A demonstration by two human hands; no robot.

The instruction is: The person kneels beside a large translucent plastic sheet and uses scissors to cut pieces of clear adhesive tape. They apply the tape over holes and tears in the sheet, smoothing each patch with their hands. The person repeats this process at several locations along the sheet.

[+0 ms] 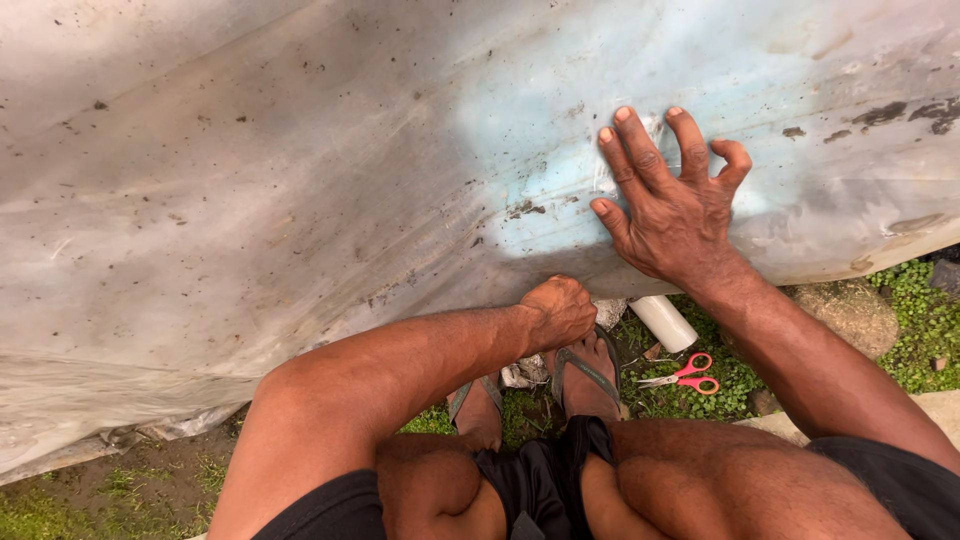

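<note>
right hand point(672, 205) spread flat on a dirty plastic sheet point(300, 180), left hand point(557, 310) fisted at its lower edge, with red scissors point(686, 373) and a white roll point(664, 322) unused on the grass point(920, 320).

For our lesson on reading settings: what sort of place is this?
Probably outdoors, perhaps a garden or farm plot: low green plants on the ground, bare soil, and a dirt-specked plastic sheet.
</note>
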